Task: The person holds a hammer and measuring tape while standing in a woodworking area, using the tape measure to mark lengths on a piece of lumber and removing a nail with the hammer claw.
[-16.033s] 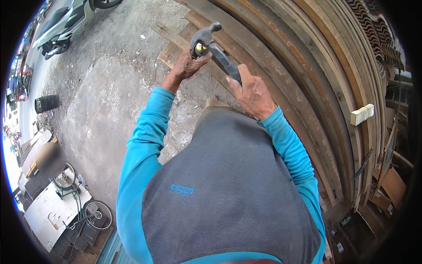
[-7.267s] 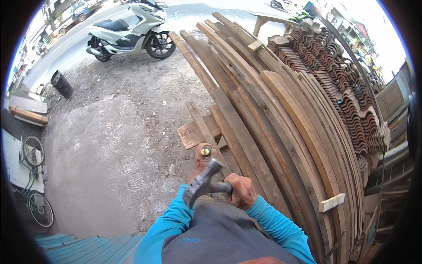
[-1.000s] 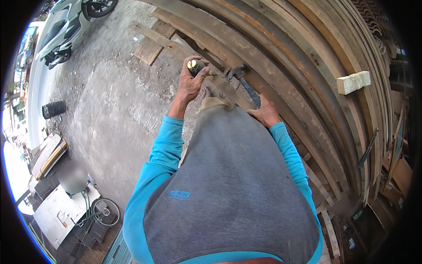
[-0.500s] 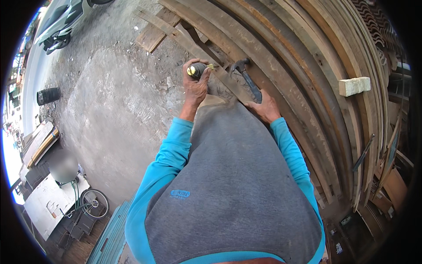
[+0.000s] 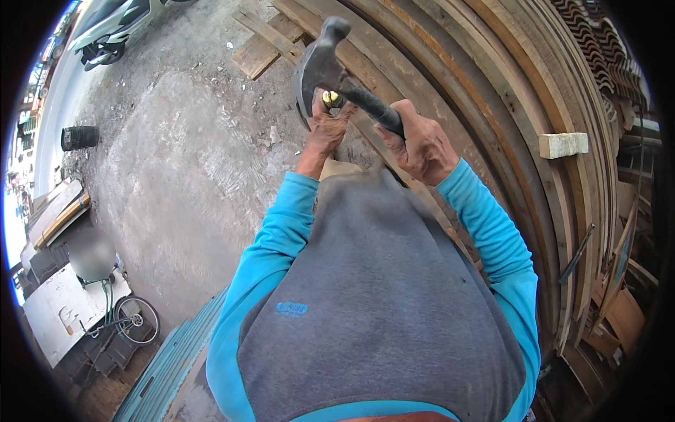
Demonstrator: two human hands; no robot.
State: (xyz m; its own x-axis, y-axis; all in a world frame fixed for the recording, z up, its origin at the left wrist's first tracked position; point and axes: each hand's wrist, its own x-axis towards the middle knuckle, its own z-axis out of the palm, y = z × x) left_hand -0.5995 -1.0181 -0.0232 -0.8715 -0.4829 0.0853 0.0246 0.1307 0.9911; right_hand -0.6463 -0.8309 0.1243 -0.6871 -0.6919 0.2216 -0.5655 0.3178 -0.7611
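My right hand (image 5: pixel 423 144) is closed round the dark handle of a claw hammer (image 5: pixel 316 67), raised so that its grey head covers part of the view of my left hand. My left hand (image 5: pixel 326 135) is closed on a yellow-and-black handled tool (image 5: pixel 333 98), whose handle end faces up. The tool's working end is hidden, so I cannot tell its exact kind. Beneath the hands a narrow wooden plank (image 5: pixel 267 29) runs diagonally from the far left toward my body.
Long stacked boards (image 5: pixel 485 91) fill the right side, with a pale block (image 5: pixel 563 145) on top. Curved roof tiles (image 5: pixel 598 49) stand at the far right. A black bucket (image 5: pixel 79 136), a motorbike (image 5: pixel 105 35) and a bicycle wheel (image 5: pixel 136 320) are at the left.
The hammer has risen from beside the plank, its head now above my left hand. My right hand has lifted with it. My left hand still grips the yellow-and-black tool.
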